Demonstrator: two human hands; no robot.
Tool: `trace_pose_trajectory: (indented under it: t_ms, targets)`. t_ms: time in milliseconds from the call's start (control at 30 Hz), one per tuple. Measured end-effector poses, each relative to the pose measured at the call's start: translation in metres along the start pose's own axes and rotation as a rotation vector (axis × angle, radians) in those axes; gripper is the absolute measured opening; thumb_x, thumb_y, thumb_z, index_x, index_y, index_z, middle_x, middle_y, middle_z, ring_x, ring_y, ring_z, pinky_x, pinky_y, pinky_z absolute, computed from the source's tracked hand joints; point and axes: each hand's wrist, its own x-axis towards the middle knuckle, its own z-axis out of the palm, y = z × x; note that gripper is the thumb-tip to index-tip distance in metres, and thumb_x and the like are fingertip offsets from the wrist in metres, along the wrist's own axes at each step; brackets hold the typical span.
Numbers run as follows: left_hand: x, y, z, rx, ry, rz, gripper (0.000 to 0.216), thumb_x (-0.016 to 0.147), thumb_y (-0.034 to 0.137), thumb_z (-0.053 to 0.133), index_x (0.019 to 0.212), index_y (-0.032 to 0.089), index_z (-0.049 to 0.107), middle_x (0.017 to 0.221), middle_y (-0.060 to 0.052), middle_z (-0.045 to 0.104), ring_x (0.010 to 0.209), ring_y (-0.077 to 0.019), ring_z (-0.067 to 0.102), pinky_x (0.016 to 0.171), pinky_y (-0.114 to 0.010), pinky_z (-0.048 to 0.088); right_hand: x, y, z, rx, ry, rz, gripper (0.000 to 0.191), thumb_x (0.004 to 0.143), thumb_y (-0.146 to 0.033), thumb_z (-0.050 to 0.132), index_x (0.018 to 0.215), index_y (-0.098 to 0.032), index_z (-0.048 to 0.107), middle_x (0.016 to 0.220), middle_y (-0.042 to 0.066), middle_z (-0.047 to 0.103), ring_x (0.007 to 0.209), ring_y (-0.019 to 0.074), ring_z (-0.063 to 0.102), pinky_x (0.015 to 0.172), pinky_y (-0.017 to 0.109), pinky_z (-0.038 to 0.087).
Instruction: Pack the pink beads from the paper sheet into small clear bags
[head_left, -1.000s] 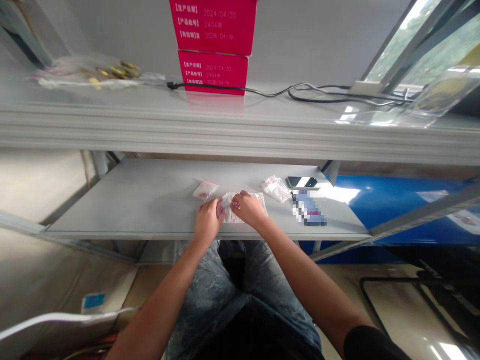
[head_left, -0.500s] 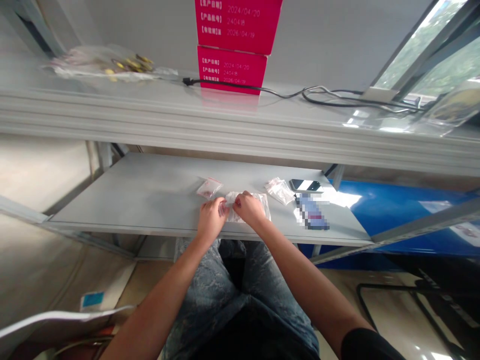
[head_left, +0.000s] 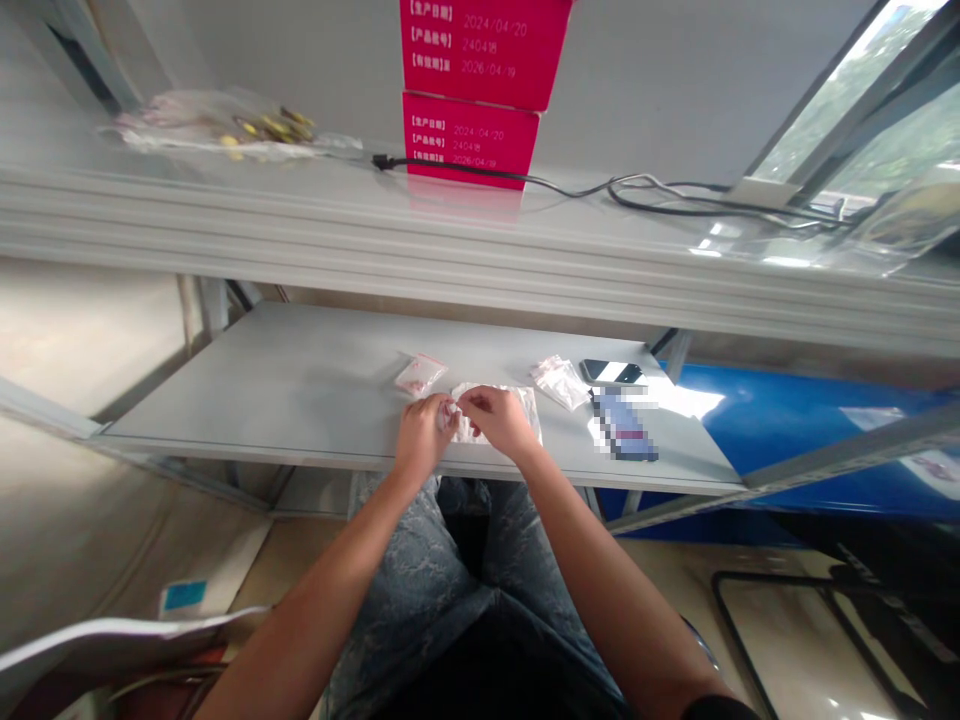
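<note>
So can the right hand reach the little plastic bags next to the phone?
Probably yes: the small clear plastic bags lie uncovered near the right hand, beside the smartphone, and nothing upright seems to block the way.

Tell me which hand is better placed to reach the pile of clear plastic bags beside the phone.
Right, I'd judge: the right hand is nearer the pile of clear plastic bags. The left hand is farther off, would likely have to cross the right, and appears to grip clear plastic.
</note>
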Motion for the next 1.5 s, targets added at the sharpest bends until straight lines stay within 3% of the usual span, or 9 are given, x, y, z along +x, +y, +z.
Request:
trace_pose_trajectory:
  t_ms: [167,300,433,633,833,1000,1167,1333,1500]
  targets:
    - [0.000,-0.003,-0.001,-0.076,0.032,-0.040,0.025,0.082,0.009,0.067,0.104,0.020,0.064,0.094,-0.006,0.075,0.088,-0.0248,0.072,0.083,-0.034,0.054,0.003,-0.001,0.009,0.014,-0.120,-0.072,0.024,0.088,-0.026,0.057,0.101,-0.020,0.077,0.072,-0.001,0.070,0.051,0.0098,0.058,0.050,0.019,0.045]
    - [-0.001,-0.005,0.000,-0.114,0.043,-0.043,0.015,0.087,0.019,0.069,0.100,0.020,0.062,0.086,-0.004,0.073,0.082,-0.0222,0.071,0.082,-0.032,0.053,0.013,0.015,-0.011,0.010,0.058,0.012,0.028,0.088,-0.031,0.057,0.107,-0.019,0.073,0.075,0.000,0.070,0.054,0.0118,0.060,0.047,0.020,0.044]
    - [-0.002,-0.004,0.001,-0.065,0.006,-0.006,0.014,0.088,0.019,0.068,0.100,0.021,0.062,0.086,-0.004,0.073,0.084,-0.0229,0.071,0.084,-0.033,0.053,0.028,0.028,-0.038,-0.313,0.158,0.008,0.023,0.091,-0.027,0.057,0.102,-0.019,0.075,0.084,0.003,0.075,0.067,0.0149,0.066,0.064,0.024,0.051]
    - [-0.001,0.001,0.001,0.024,-0.053,0.065,0.015,0.088,0.017,0.066,0.102,0.021,0.063,0.095,-0.006,0.074,0.091,-0.0259,0.070,0.086,-0.037,0.053,0.050,0.026,-0.039,-0.788,-0.076,-0.031,0.022,0.088,-0.018,0.064,0.104,-0.020,0.079,0.107,0.009,0.075,0.099,0.0202,0.069,0.088,0.026,0.047]
    - [-0.001,-0.002,0.002,0.001,-0.041,0.047,0.018,0.089,0.020,0.066,0.107,0.022,0.063,0.102,-0.008,0.075,0.096,-0.0264,0.071,0.089,-0.037,0.054,0.053,0.020,-0.029,-0.900,-0.175,-0.012,0.020,0.091,-0.017,0.060,0.092,-0.021,0.080,0.103,0.008,0.073,0.101,0.0201,0.067,0.086,0.023,0.045]
    - [-0.001,-0.003,0.002,-0.017,-0.053,0.035,0.018,0.091,0.023,0.065,0.109,0.021,0.063,0.103,-0.008,0.075,0.097,-0.0267,0.071,0.089,-0.036,0.054,0.051,0.017,-0.022,-0.961,-0.165,-0.011,0.017,0.089,-0.020,0.063,0.099,-0.019,0.078,0.109,0.011,0.071,0.099,0.0222,0.067,0.080,0.026,0.046]
    - [0.000,0.000,0.000,-0.043,-0.046,0.030,0.017,0.090,0.020,0.065,0.107,0.021,0.062,0.101,-0.008,0.075,0.094,-0.0253,0.071,0.088,-0.035,0.054,0.052,0.015,-0.027,-0.842,-0.040,0.001,0.015,0.087,-0.019,0.062,0.094,-0.018,0.076,0.104,0.010,0.074,0.093,0.0211,0.068,0.078,0.026,0.046]
    - [0.000,-0.002,-0.001,-0.078,-0.045,0.011,0.017,0.091,0.024,0.064,0.107,0.021,0.062,0.100,-0.008,0.075,0.092,-0.0245,0.071,0.088,-0.035,0.055,0.034,0.006,-0.030,-0.412,0.214,0.057,0.022,0.091,-0.029,0.055,0.094,-0.017,0.073,0.083,0.003,0.074,0.072,0.0165,0.066,0.066,0.024,0.046]
    - [0.000,-0.003,-0.001,-0.095,-0.031,-0.001,0.019,0.089,0.022,0.063,0.108,0.020,0.062,0.095,-0.006,0.073,0.087,-0.0233,0.071,0.085,-0.033,0.055,0.011,-0.008,-0.015,-0.275,0.035,-0.038,0.024,0.091,-0.035,0.057,0.085,-0.020,0.075,0.076,0.000,0.074,0.069,0.0151,0.065,0.065,0.022,0.046]
